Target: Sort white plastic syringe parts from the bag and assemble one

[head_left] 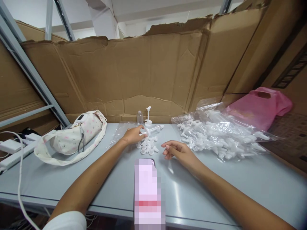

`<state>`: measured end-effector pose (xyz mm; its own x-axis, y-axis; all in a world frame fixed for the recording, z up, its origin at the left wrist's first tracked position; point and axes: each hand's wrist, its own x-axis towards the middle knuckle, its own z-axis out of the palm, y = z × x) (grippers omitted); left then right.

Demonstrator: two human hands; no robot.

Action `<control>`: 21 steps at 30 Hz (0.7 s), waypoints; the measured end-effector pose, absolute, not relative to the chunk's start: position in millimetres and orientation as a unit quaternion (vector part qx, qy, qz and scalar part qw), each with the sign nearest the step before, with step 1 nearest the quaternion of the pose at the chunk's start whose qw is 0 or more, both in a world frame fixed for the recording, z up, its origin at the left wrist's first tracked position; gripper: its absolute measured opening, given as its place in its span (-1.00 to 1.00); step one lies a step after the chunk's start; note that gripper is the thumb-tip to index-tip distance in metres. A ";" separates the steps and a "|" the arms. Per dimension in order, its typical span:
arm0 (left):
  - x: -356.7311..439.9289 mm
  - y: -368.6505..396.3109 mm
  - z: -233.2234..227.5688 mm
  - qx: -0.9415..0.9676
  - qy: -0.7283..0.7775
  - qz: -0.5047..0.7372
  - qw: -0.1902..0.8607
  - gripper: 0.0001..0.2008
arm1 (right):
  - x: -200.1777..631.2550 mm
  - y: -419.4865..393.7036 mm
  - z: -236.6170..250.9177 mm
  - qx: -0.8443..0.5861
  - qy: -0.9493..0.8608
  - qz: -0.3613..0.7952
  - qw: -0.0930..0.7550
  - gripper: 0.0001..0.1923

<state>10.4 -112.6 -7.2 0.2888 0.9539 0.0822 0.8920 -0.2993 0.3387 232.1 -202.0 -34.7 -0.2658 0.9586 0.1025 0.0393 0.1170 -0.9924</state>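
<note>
My left hand (133,135) reaches over the pile, thumb and fingers closed around the white end of a clear ribbed plastic tube (154,130) that lies sideways with its narrow tip to the right. Below it is a heap of small white plastic caps (147,147). Behind stand a small clear bottle (140,118) and an upright white pump head (148,116). To the right of the caps, my right hand (176,150) hovers low over the table, its fingers loosely bent and apart, with nothing visible in them.
A clear bag of white pump heads (216,135) lies right, before a pink plastic bag (256,108). On the left are a white patterned shoulder bag (74,134) and a power strip (21,151). A phone (147,188), blurred out, lies in front; cardboard (134,70) walls the back.
</note>
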 end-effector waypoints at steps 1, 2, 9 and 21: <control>10.7 -111.8 -8.2 0.792 0.581 0.143 0.119 -0.56 | 232.5 -201.7 -35.1 -0.414 -0.602 0.520 0.443 -0.61; 10.7 -111.1 -9.1 0.791 0.580 0.152 0.123 -0.59 | 232.9 -201.6 -35.4 -0.415 -0.601 0.520 0.443 -0.61; 8.7 -104.4 -10.0 0.786 0.557 0.236 0.129 -0.76 | 232.1 -203.8 -31.3 -0.426 -0.591 0.520 0.446 -0.62; -1.4 -118.2 23.9 0.767 0.493 0.320 0.257 -0.75 | 241.4 -199.3 -29.0 -0.484 -0.631 0.310 0.521 -0.55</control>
